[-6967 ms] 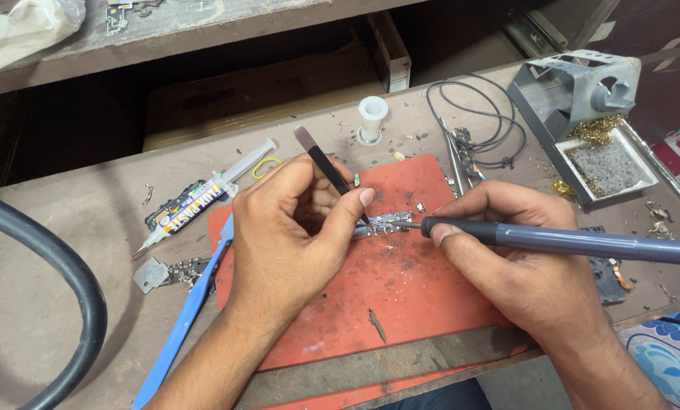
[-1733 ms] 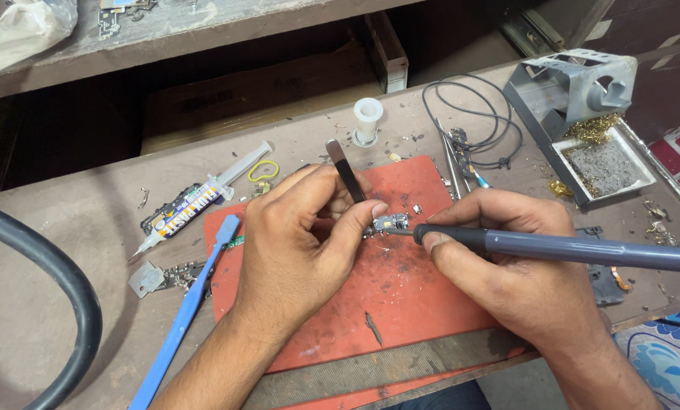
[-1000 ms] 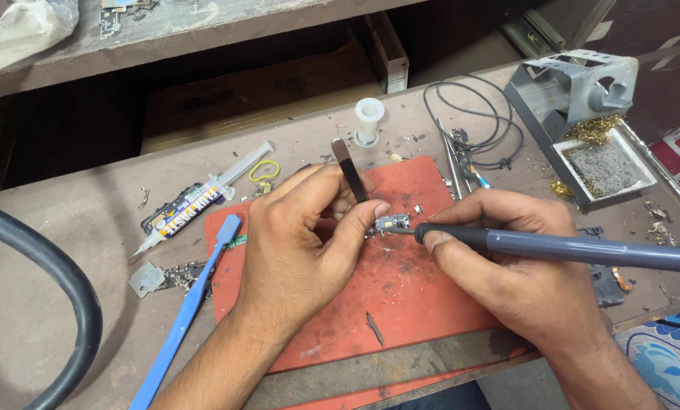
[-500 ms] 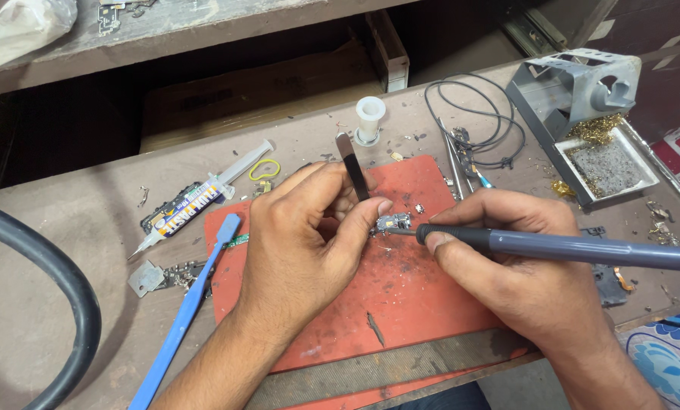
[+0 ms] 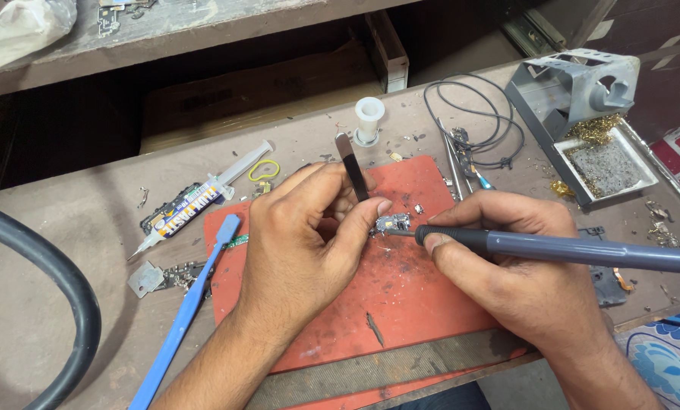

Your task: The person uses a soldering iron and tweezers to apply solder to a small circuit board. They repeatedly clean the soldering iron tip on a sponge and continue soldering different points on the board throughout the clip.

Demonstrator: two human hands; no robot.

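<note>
A small circuit board lies on a red work mat. My left hand grips black tweezers whose tips come down at the board's left edge. My right hand holds a grey soldering iron like a pen, its tip touching the board from the right.
A flux syringe, a yellow rubber band and a blue plastic pry tool lie left of the mat. A white spool, black wire and a grey iron stand with a tray sit behind. A thick black hose curves at left.
Over seven seconds the tweezers have tilted more upright and my hands have shifted slightly right. In the last second almost nothing moved.
</note>
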